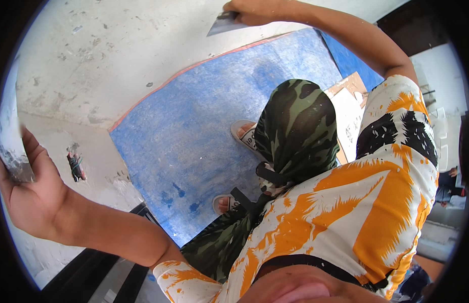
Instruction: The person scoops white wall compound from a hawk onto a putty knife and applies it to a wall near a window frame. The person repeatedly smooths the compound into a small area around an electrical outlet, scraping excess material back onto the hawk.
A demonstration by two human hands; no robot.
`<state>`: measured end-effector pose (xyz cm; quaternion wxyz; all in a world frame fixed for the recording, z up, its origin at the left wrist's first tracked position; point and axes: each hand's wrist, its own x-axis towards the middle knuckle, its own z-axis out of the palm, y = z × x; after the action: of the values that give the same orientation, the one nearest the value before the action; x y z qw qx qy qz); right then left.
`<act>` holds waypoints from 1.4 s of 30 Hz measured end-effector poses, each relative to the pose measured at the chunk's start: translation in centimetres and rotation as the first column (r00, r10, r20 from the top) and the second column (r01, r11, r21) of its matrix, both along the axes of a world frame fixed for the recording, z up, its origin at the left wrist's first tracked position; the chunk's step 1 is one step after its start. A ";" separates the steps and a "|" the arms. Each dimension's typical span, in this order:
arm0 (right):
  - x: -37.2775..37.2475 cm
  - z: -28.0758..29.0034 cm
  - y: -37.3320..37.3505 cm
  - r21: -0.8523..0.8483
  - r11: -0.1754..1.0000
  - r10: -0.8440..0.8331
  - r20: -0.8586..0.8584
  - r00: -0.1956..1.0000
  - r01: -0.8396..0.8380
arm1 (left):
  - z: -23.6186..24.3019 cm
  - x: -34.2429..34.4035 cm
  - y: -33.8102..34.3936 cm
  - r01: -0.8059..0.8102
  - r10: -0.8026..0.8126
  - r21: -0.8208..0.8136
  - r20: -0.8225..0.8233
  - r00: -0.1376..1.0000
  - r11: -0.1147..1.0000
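A single head-worn fisheye camera is looking steeply down along the person's own body, close over the patterned shirt (376, 202). It is taking in the blue floor sheet (214, 131) far below and the plastered wall (103, 55) ahead, with straight edges bending toward the dark circular rim. No second view is sharing the scene.

**A room under plastering work**

You are standing in a building under renovation. The rough, blotchy grey wall (118, 55) in front of you is bare plaster, a blue tarpaulin (204, 131) covers the floor, cardboard sheets (348, 108) lie at its far edge, and a dark scaffold frame (100, 265) sits below you.
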<state>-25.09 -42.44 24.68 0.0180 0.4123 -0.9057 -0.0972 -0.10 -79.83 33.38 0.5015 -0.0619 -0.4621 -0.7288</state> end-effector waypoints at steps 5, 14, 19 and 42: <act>2.0 3.4 20.1 -0.009 0.812 -0.582 -0.074 0.810 0.583 | -4.5 -3.1 4.3 -0.219 0.226 -0.056 0.269 0.936 0.974; 21.4 -12.8 38.6 -0.294 0.229 -0.948 0.150 0.281 0.928 | -11.4 -3.4 0.2 -0.348 0.571 -0.551 0.304 0.763 0.759; 34.8 -21.6 46.3 -0.159 -0.335 -0.935 0.178 -0.306 0.929 | -12.4 -0.8 -0.9 -0.344 0.633 -0.619 0.334 0.698 0.706; 24.1 -30.7 53.3 0.134 -0.265 -0.925 0.245 -0.291 0.955 | -11.0 -11.9 23.4 -0.095 0.094 -0.034 0.659 0.746 0.995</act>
<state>-1.00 10.90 -6.04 -0.1585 -0.4625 -0.8716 0.0343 -11.96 -56.41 22.36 0.3427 0.2230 -0.6109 -0.6780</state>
